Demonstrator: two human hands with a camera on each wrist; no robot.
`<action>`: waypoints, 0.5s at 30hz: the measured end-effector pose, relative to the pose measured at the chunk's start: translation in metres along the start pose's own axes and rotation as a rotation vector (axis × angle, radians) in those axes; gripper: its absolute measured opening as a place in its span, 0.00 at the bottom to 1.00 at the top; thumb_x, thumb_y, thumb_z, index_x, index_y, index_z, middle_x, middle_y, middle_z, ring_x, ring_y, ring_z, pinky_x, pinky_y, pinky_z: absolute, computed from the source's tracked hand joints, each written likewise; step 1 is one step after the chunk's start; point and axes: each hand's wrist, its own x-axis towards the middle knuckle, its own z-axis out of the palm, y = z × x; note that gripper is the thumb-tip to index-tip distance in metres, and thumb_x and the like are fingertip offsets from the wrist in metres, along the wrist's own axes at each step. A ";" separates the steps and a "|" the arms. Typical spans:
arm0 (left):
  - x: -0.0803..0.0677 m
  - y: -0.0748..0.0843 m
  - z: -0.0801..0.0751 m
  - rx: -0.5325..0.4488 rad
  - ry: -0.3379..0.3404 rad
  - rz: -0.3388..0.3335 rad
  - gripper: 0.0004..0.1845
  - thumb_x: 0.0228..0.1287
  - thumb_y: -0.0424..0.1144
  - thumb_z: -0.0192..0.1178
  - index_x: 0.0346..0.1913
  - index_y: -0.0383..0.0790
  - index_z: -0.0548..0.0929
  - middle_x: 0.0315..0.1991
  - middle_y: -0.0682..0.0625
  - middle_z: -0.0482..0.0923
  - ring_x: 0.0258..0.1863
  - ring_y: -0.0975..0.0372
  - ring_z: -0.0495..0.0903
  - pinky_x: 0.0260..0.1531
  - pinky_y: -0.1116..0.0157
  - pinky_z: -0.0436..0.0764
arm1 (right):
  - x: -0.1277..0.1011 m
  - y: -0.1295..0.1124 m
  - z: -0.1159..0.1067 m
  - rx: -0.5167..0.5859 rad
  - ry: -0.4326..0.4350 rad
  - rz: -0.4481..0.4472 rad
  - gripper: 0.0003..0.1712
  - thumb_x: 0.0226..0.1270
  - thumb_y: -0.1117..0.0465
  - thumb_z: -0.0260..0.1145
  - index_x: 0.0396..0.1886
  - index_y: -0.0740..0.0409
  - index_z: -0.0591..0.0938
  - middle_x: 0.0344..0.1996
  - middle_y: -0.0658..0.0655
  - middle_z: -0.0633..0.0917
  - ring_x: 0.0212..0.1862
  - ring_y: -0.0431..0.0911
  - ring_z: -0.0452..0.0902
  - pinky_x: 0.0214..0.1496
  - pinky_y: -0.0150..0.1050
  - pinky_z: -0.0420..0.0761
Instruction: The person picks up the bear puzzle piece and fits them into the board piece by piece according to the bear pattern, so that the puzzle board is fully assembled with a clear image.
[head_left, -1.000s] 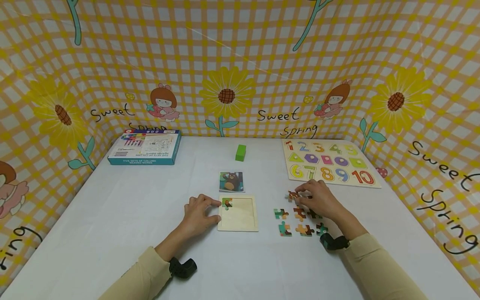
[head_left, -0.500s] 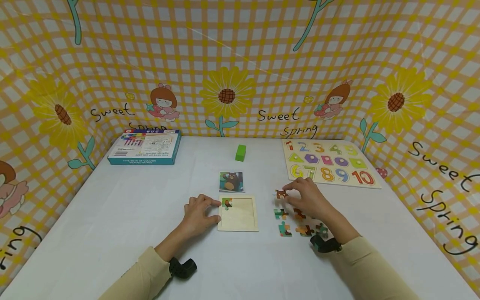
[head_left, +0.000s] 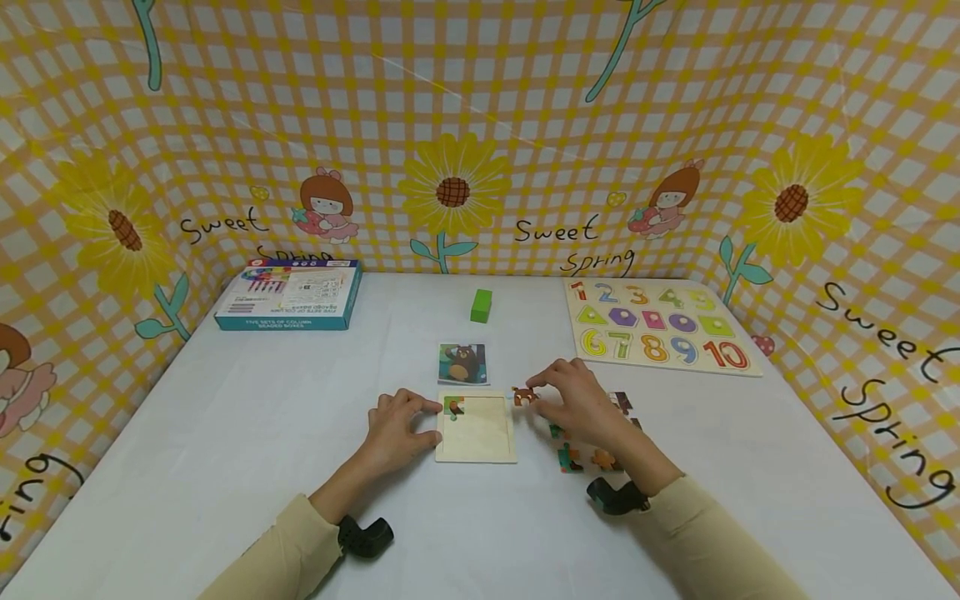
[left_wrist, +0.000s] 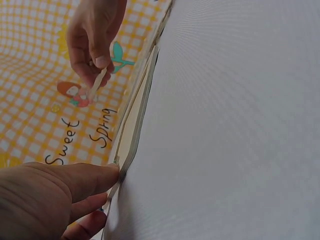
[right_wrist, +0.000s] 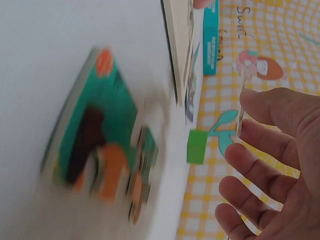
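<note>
My right hand (head_left: pixel 577 402) pinches a brown jigsaw puzzle piece (head_left: pixel 522 397) between thumb and index finger, raised just beyond the right rim of a square wooden puzzle tray (head_left: pixel 480 442). In the right wrist view the held piece (right_wrist: pixel 242 102) appears edge-on, with the other fingers apart from it. Thumb and index finger of my left hand (head_left: pixel 397 429) touch the tray's left edge, spaced apart along it. One green and brown piece (head_left: pixel 454 406) lies in the tray's upper left corner. Several loose pieces (head_left: pixel 570 457) lie to the right, partly hidden under my right hand and forearm.
A bear picture card (head_left: pixel 462 364) lies just behind the tray, with a green block (head_left: pixel 482 306) farther back. At the back right is a number and shape board (head_left: pixel 652 325). A teal-edged box (head_left: pixel 288 296) sits at the back left. Patterned cloth surrounds the table.
My right hand has carried the brown puzzle piece leftward from the loose pieces to the tray's right side, uncovering some pieces behind it. The left hand and tray have stayed put.
</note>
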 end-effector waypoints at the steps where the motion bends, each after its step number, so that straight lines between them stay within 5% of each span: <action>1: 0.000 0.000 0.000 0.000 0.000 0.000 0.19 0.48 0.38 0.69 0.47 0.44 0.83 0.44 0.47 0.74 0.46 0.53 0.64 0.44 0.53 0.58 | 0.000 -0.002 0.001 0.002 0.002 -0.006 0.15 0.57 0.57 0.68 0.45 0.53 0.84 0.43 0.54 0.81 0.44 0.48 0.65 0.45 0.42 0.65; 15: 0.000 0.001 -0.001 0.000 -0.008 -0.007 0.19 0.49 0.38 0.68 0.47 0.45 0.83 0.45 0.47 0.74 0.47 0.53 0.63 0.44 0.52 0.58 | 0.016 -0.027 0.017 -0.047 0.012 -0.092 0.14 0.53 0.56 0.71 0.41 0.53 0.85 0.39 0.53 0.82 0.44 0.49 0.68 0.47 0.46 0.67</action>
